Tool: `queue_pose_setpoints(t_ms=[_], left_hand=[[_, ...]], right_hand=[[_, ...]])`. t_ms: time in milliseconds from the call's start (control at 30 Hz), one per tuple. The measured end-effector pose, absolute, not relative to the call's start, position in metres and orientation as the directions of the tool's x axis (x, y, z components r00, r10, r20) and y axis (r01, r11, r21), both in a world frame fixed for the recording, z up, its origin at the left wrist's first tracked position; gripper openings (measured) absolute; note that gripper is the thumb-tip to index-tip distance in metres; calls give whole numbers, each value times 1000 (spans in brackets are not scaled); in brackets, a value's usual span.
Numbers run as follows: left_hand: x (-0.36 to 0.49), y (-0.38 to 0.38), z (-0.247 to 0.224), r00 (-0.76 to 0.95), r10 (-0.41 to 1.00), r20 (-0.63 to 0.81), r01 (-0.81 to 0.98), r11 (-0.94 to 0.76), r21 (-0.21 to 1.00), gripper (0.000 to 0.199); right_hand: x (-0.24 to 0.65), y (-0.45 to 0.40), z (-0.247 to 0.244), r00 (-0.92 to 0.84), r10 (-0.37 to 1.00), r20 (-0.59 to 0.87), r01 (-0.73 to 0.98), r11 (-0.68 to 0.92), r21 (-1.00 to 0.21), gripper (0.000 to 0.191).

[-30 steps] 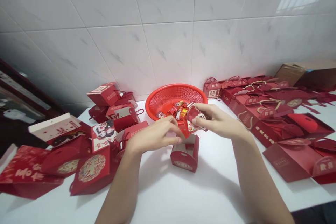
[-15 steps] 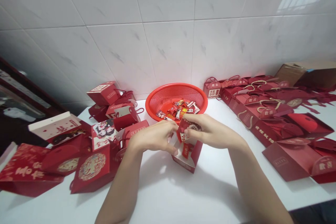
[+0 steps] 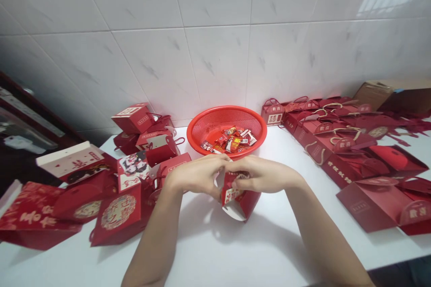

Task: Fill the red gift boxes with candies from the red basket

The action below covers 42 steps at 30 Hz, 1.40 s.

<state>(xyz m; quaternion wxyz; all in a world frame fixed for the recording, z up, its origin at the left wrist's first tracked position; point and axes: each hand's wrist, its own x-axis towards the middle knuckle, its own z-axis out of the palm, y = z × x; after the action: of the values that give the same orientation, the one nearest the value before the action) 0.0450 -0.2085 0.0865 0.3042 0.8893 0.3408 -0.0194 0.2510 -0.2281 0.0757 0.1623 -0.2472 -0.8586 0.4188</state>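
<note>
A small red gift box (image 3: 251, 204) stands on the white table in front of the basket, its top flaps partly folded and a pale inner flap showing. My left hand (image 3: 200, 175) is curved round the box's left side, fingertips at the upper flap. From the right, my right hand (image 3: 264, 173) grips the flap with the thumb in front and the fingers behind. Behind both hands sits a red plastic basket (image 3: 226, 112) with wrapped sweets (image 3: 234, 140) inside. The fingers hide part of the box top.
Red and white gift boxes (image 3: 117, 215) are piled at the left. Rows of red boxes with cord handles (image 3: 336, 143) fill the right side. A cardboard box (image 3: 377, 94) stands at the back right, and a tiled wall (image 3: 215, 63) rises behind the table (image 3: 215, 251).
The box's flaps have folded further inward, and the red packet seen inside it before is now hidden. My right hand has shifted slightly left and down, closer to my left hand.
</note>
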Motion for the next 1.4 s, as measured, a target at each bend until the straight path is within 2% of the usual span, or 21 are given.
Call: queue_pose_setpoints(t_ms=[200,333,467,533,633,733,867,1067,1233,1400], left_hand=[[48,-212,89,748,602,-281,652,-586,481,61],[49,-211,88,746,606,-278,653,-582,485,60],[46,-209,87,765,589,-262,624,-575,529,38],[45,-209,86,775,576,-260,610,-573,548,35],[45,-209,86,770,583,-258,614,-571,545,48],[45,-210,87,757,597,-266,634,-570,522,57],[45,-210,87,741,608,-284,657,-572,490,58],[45,-210,90,685,650,-329,722,-549,421,76],[45,-212,93,679,653,-335,727,-534,432,76],[41,-209,88,685,661,-306,715,-531,454,76]], right_hand=[[263,-232,79,-776,630,-36,468,537,-702,46],[262,-233,81,-756,654,-9,493,561,-665,40],[253,-233,79,-770,636,-53,498,546,-674,27],[249,-234,77,-762,641,-95,530,532,-661,31],[248,-235,76,-717,691,-93,597,539,-595,45],[251,-237,78,-681,724,-109,657,537,-529,38],[255,-240,83,-672,725,-149,683,529,-503,34],[272,-243,90,-644,743,-181,725,518,-454,56],[286,-242,91,-637,754,-161,724,513,-460,74],[290,-244,90,-600,777,-188,764,488,-421,68]])
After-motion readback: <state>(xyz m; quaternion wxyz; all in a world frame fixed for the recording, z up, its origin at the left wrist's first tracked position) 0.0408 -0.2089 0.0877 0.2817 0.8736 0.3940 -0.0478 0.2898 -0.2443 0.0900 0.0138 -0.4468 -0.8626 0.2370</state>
